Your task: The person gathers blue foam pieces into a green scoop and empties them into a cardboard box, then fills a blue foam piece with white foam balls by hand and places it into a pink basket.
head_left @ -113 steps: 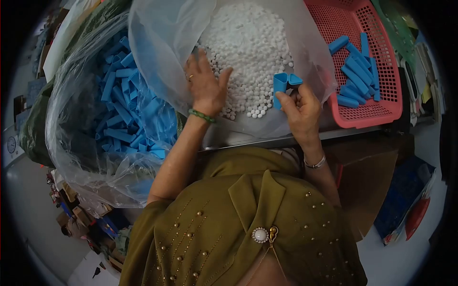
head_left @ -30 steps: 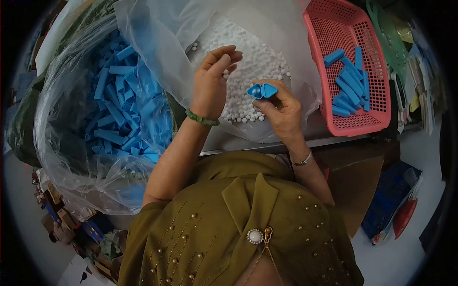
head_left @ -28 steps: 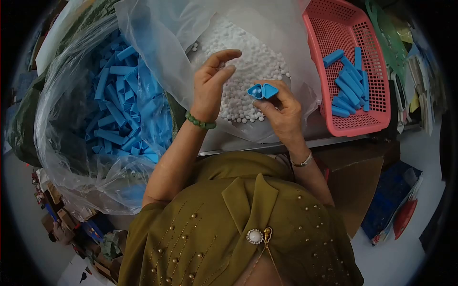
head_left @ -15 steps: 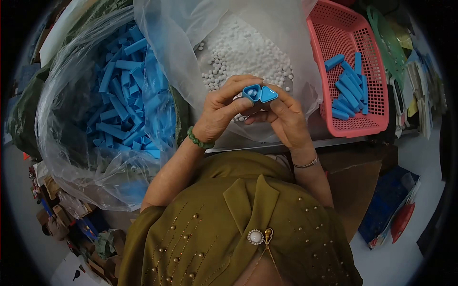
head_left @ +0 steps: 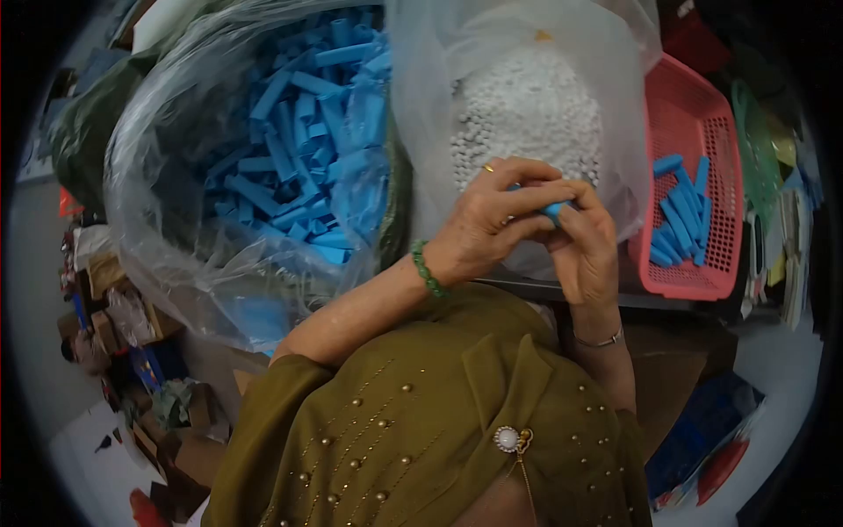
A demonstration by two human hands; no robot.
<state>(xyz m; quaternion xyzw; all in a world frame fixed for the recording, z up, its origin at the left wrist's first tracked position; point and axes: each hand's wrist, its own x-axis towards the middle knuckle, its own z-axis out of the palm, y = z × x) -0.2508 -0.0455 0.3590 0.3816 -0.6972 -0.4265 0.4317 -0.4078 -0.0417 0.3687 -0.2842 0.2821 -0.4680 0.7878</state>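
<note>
Both of my hands meet around one blue tube (head_left: 555, 211), of which only small parts show between the fingers. My left hand (head_left: 496, 215), with a ring and a green bead bracelet, wraps over it from the left. My right hand (head_left: 587, 241) closes on it from the right, its fingers touching those of my left hand. Just beyond them lies a heap of small white balls (head_left: 527, 110) in a clear plastic bag (head_left: 421, 79). The open side of the tube is hidden.
At the left, a large plastic bag (head_left: 145, 184) holds many blue tubes (head_left: 281, 145). On the right stands a pink basket (head_left: 689, 283) with several blue tubes (head_left: 683, 211) inside. Boxes and bags lie on the floor at the lower left.
The view has shifted, so the bags and basket appear farther right. My left hand has turned over the blue tube, hiding the open end and triangular cap that showed before.
</note>
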